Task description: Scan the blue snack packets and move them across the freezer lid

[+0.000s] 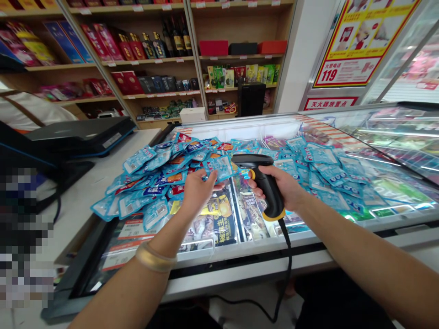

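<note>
My right hand (283,186) is wrapped round a black and yellow barcode scanner (272,194), its head pointing left. My left hand (200,187), with a gold bangle (156,257) on its wrist, pinches a small blue snack packet (219,167) just in front of the scanner head. A printed code side of that packet faces up. Beside my left hand lies a heap of similar blue packets (137,194), some showing red or orange patches. Another pile of blue packets (329,171) spreads to the right of the scanner. Both heaps rest on a glass-topped freezer (192,274).
A black cable (287,260) hangs from the scanner over the freezer's front edge. Packaged frozen goods (219,219) show through the glass. At left a counter (85,183) bears a dark flat device (85,135). Shelves (151,61) of boxes and bottles stand behind.
</note>
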The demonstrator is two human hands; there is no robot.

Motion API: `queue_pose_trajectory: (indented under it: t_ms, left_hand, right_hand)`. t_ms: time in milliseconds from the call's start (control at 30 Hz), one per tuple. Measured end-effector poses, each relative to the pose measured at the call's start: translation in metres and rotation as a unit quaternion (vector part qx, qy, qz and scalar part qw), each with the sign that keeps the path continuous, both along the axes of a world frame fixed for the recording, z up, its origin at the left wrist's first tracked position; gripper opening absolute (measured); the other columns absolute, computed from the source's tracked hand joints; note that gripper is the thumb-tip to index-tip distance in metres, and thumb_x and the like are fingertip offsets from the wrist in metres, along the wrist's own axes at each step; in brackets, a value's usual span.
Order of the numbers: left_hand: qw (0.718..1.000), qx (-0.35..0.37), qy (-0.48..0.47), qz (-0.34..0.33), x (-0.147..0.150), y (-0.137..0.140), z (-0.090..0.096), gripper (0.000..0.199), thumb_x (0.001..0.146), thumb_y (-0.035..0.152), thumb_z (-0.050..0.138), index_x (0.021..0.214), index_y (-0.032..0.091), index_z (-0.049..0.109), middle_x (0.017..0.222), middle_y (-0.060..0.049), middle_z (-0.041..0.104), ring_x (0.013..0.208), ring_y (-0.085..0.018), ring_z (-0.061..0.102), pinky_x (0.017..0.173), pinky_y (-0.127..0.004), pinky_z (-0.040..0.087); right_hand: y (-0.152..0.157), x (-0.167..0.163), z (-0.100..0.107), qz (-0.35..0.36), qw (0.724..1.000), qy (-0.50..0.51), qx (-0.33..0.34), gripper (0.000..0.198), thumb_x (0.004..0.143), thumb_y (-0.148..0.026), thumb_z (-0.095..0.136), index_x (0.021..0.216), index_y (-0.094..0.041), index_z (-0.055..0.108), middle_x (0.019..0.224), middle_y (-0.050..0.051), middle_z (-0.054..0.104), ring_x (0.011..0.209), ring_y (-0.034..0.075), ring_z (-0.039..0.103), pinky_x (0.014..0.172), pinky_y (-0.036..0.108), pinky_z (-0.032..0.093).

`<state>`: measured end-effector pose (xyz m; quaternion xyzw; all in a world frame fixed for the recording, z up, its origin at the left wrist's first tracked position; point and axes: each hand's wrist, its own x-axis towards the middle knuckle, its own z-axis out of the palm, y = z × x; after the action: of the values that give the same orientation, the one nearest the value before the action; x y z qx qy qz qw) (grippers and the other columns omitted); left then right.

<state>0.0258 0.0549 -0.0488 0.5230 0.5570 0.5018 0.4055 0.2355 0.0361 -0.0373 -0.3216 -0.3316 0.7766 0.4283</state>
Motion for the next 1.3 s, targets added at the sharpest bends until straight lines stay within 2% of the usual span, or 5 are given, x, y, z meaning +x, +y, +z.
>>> queue_pose_trajectory:
  t_ms: [333, 833, 1033, 1133, 1300]
  left_hand:
    - [0.999, -0.004, -0.035, -0.001, 0.004, 0.000, -0.004, 0.021, 0.069, 0.018, 0.068, 0.086, 0.018, 0.056, 0.074, 0.002, 0.065, 0.052, -0.016, 0.067, 0.056, -0.036, 0.061]
    - [0.995, -0.028, -0.081, -0.042, 0.012, -0.001, -0.002, 0.031, 0.069, 0.026, 0.070, 0.096, 0.019, 0.055, 0.074, 0.003, 0.063, 0.059, -0.017, 0.068, 0.064, -0.038, 0.062]
    - [0.992, -0.056, -0.089, -0.073, 0.064, 0.005, 0.016, 0.054, 0.074, 0.016, 0.066, 0.123, 0.022, 0.045, 0.064, 0.011, 0.047, 0.056, -0.014, 0.068, 0.070, -0.041, 0.062]
    - [0.989, -0.058, -0.084, -0.105, 0.105, 0.016, 0.023, 0.053, 0.079, 0.013, 0.058, 0.129, 0.019, 0.042, 0.070, 0.006, 0.056, 0.064, -0.016, 0.070, 0.076, -0.040, 0.061]
    - [0.976, 0.015, 0.165, -0.138, 0.162, 0.027, 0.022, 0.067, 0.077, 0.032, 0.068, 0.136, 0.014, 0.043, 0.127, -0.018, 0.061, 0.127, -0.033, 0.055, 0.105, -0.045, 0.045]
  right_hand:
    - [0.001, 0.000, -0.002, 0.013, 1.000, 0.001, 0.011, 0.023, 0.076, -0.036, 0.066, 0.082, -0.014, 0.061, 0.067, 0.003, 0.060, 0.050, 0.009, 0.051, 0.047, 0.020, 0.043]
    - [0.000, 0.001, 0.006, -0.020, 1.000, 0.013, -0.010, 0.018, 0.079, -0.033, 0.061, 0.081, -0.016, 0.059, 0.065, 0.002, 0.060, 0.050, 0.010, 0.050, 0.044, 0.020, 0.043]
    - [-0.013, 0.044, 0.018, -0.115, 0.993, 0.020, 0.034, 0.018, 0.077, -0.034, 0.062, 0.082, -0.017, 0.061, 0.066, 0.002, 0.059, 0.051, 0.010, 0.050, 0.044, 0.021, 0.044]
    - [-0.019, 0.078, 0.020, -0.177, 0.983, 0.019, 0.049, 0.018, 0.075, -0.034, 0.064, 0.082, -0.017, 0.061, 0.067, 0.002, 0.059, 0.051, 0.011, 0.049, 0.044, 0.021, 0.043]
    - [-0.024, 0.124, 0.017, -0.258, 0.965, 0.031, 0.042, 0.015, 0.076, -0.032, 0.064, 0.081, -0.018, 0.061, 0.067, 0.002, 0.058, 0.053, 0.011, 0.048, 0.043, 0.021, 0.043]
